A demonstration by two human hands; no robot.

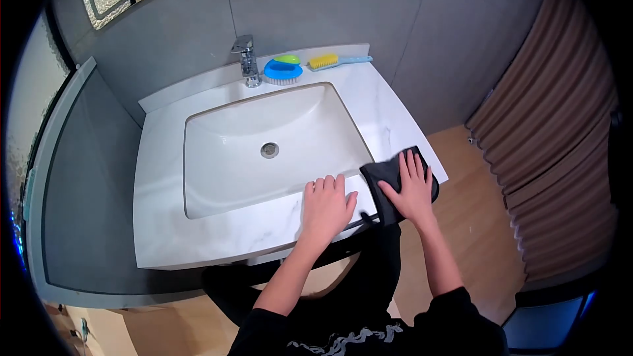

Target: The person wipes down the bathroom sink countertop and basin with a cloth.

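Observation:
My left hand [328, 209] rests on the front rim of the white marbled countertop [241, 234], beside the sink basin. Its fingers lie together toward the basin, the thumb stands apart, and it holds nothing. At the right front corner of the counter, my right hand [413, 191] lies flat with spread fingers on a dark grey cloth [386, 179]. The cloth has black edging and hangs partly over the front edge, where a small black tab or loop [366, 217] shows. Part of the cloth is hidden under my palm.
A white sink [224, 175] with a round drain [270, 150] fills the counter's middle. Behind it stand a chrome faucet [248, 62], a blue and green scrub brush [283, 70] and a yellow-bristled brush [336, 60]. A brown curtain [554, 132] hangs at right; a glass panel [92, 178] stands left.

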